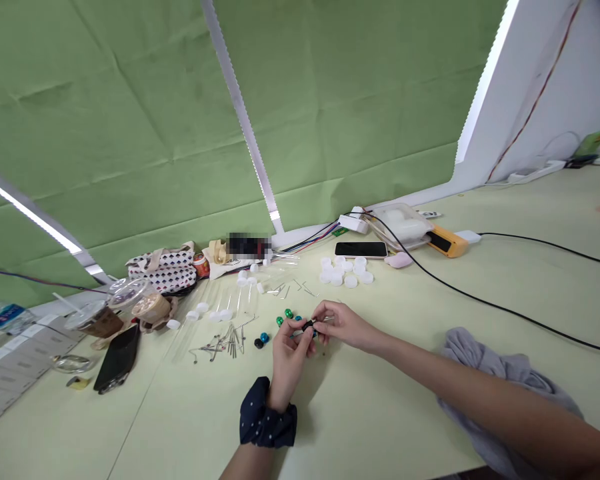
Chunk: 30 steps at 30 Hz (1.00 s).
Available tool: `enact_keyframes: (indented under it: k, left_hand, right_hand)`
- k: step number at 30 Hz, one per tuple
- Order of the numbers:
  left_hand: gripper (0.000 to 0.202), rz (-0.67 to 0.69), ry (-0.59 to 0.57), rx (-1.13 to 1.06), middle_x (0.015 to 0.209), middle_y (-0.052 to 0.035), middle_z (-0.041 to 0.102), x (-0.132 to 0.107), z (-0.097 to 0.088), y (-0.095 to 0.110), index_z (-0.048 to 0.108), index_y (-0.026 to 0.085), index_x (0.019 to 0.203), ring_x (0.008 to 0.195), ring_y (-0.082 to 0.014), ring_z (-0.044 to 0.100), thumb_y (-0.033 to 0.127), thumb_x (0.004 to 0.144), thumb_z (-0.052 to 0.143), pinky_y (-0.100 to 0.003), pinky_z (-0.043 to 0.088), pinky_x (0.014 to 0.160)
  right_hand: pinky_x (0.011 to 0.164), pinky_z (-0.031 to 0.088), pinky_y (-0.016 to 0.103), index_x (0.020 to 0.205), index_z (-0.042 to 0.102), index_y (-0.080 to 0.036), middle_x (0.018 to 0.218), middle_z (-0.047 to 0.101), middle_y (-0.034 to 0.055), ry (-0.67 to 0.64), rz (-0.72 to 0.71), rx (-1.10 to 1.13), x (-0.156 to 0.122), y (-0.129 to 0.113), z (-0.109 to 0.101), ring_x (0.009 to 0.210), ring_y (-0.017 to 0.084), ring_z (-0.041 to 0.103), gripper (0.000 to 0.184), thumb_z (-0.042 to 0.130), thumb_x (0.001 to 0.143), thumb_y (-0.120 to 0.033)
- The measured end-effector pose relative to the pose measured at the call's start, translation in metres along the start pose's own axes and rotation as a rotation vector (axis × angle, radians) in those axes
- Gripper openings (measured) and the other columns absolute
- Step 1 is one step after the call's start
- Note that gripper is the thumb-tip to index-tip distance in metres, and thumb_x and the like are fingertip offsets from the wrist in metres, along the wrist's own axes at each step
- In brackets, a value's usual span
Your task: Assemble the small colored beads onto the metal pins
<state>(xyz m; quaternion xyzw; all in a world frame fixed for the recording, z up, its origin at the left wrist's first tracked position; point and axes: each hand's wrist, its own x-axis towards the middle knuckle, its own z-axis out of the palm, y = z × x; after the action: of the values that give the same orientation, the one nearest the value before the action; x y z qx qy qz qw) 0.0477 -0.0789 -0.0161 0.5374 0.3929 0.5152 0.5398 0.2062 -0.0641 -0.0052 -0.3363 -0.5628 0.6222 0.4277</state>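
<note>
Hands [288, 357] well inside table edge [443, 471]

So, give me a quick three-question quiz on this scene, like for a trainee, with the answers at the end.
1. Which wrist wears the dark dotted scrunchie?
2. True or false: the white round pieces lie nearer to the person than the pink-edged phone.
3. What do the fingers of the left hand and the right hand meet at?
A) a drink cup
B) a small black piece
C) a grey cloth

Key:
1. The left.
2. True.
3. B.
</note>
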Motion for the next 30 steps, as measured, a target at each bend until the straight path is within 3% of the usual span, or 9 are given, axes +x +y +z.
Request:
enact_keyframes:
  k: [3,8,13,17,22,26,30]
  left_hand:
    - [0.022,0.002,0.004,0.005,0.070,0.0007,0.058,-0.0003,0.0001,-0.0004,0.051,0.017,0.085,0.044,-0.0063,0.051,0.030,0.074,0.065,-0.018,0.035,0.041]
    - [0.022,-0.002,-0.010,0.032,0.067,0.0022,0.055,-0.0013,-0.0001,-0.0010,0.051,0.017,0.085,0.044,-0.0053,0.049,0.031,0.075,0.064,-0.018,0.033,0.041]
    - [0.024,-0.011,0.016,0.049,0.066,0.0028,0.054,-0.0008,0.0007,0.0000,0.051,0.017,0.085,0.042,-0.0047,0.047,0.033,0.074,0.064,-0.017,0.031,0.040]
    - [0.024,-0.004,0.016,0.043,0.066,0.0030,0.054,-0.0006,0.0015,-0.0004,0.051,0.016,0.084,0.042,-0.0043,0.046,0.033,0.073,0.065,-0.017,0.031,0.040]
    - [0.025,0.000,0.034,0.022,0.063,0.0038,0.053,-0.0006,0.0010,-0.0009,0.052,0.016,0.084,0.041,-0.0044,0.046,0.034,0.073,0.065,-0.018,0.031,0.040]
    - [0.023,-0.002,0.017,0.053,0.066,0.0031,0.053,-0.0007,0.0002,-0.0014,0.051,0.016,0.084,0.041,-0.0039,0.046,0.033,0.074,0.064,-0.017,0.030,0.039]
    - [0.024,-0.004,0.032,0.046,0.065,0.0030,0.053,-0.0005,-0.0001,-0.0014,0.050,0.016,0.084,0.040,-0.0035,0.045,0.033,0.074,0.064,-0.016,0.028,0.038]
  right_hand:
    - [0.064,0.051,0.028,0.088,0.052,-0.017,0.092,0.054,0.0026,-0.039,-0.067,0.009,-0.0004,-0.0014,-0.0002,0.076,0.013,0.058,0.038,0.070,0.066,-0.042]
    - [0.055,0.050,0.030,0.086,0.050,-0.016,0.075,0.056,0.0007,-0.023,0.051,0.008,0.0002,0.0003,0.0006,0.057,0.012,0.058,0.039,0.059,0.073,-0.051]
    - [0.064,0.051,0.029,0.088,0.051,-0.017,0.091,0.055,0.0029,-0.013,-0.043,0.005,0.0002,0.0012,-0.0002,0.073,0.013,0.059,0.040,0.071,0.065,-0.043]
    - [0.054,0.050,0.029,0.087,0.048,-0.016,0.077,0.055,0.0005,-0.015,0.061,0.009,0.0000,0.0037,0.0007,0.058,0.011,0.058,0.039,0.060,0.073,-0.050]
    - [0.062,0.051,0.026,0.091,0.049,-0.018,0.092,0.055,0.0023,-0.033,-0.022,0.025,-0.0006,0.0039,0.0027,0.069,0.011,0.059,0.041,0.070,0.066,-0.044]
    - [0.050,0.048,0.026,0.087,0.047,-0.016,0.071,0.055,-0.0004,-0.023,0.088,0.032,-0.0001,0.0025,0.0033,0.051,0.010,0.056,0.040,0.054,0.076,-0.054]
    - [0.063,0.051,0.028,0.088,0.050,-0.017,0.086,0.055,0.0015,-0.031,-0.028,0.030,-0.0004,0.0011,0.0026,0.069,0.012,0.058,0.040,0.068,0.067,-0.045]
